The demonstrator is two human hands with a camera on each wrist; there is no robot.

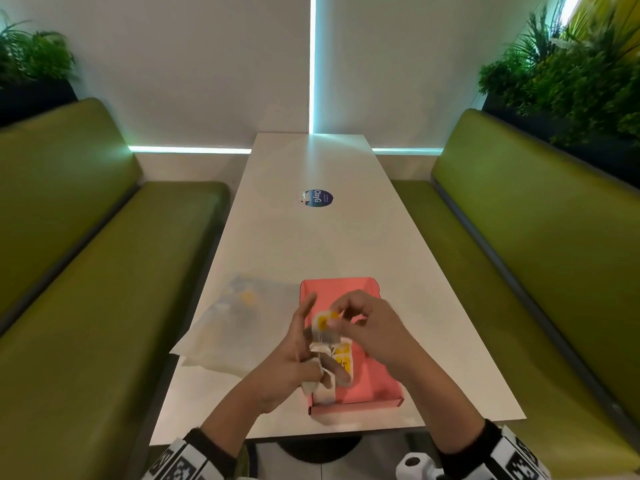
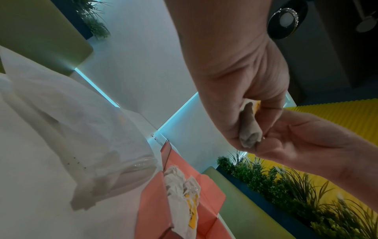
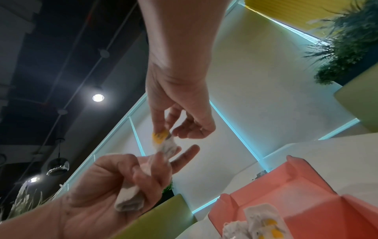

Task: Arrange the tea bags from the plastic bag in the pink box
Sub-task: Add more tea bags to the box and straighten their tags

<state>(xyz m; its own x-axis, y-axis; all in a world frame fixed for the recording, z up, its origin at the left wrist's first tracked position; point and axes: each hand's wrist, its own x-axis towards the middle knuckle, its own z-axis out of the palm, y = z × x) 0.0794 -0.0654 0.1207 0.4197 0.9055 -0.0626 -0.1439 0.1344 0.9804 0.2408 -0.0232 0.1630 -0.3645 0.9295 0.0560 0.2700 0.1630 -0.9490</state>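
1. Step in hand: separating one white paper tea bag with a yellow tag (image 1: 325,323) from a small bunch, above the open pink cardboard box (image 1: 375,389) at lower centre of the head view.
2. Right hand (image 1: 372,329): fingertips pinching the tagged tea bag at its yellow end; same pinch seen at centre of the right wrist view (image 3: 163,140).
3. Left hand (image 1: 294,362): fingers curled round further crumpled white tea bags (image 3: 128,200), index finger extended.
4. Already in the box: a few tea bags with yellow tags (image 1: 343,358), near its left wall; also seen in the lower centre of the left wrist view (image 2: 184,194).
5. Clear crinkled plastic bag (image 1: 242,306): lying on the white table (image 1: 346,237), just left of the box; something yellow faintly visible inside.
6. Next move, as judged: freeing the pinched bag without tangling strings, then laying it flat beside those in the box.
7. Hard to make out: count of bags in the left hand; strings; what remains in the plastic bag; the box's near left corner, covered by the left hand.
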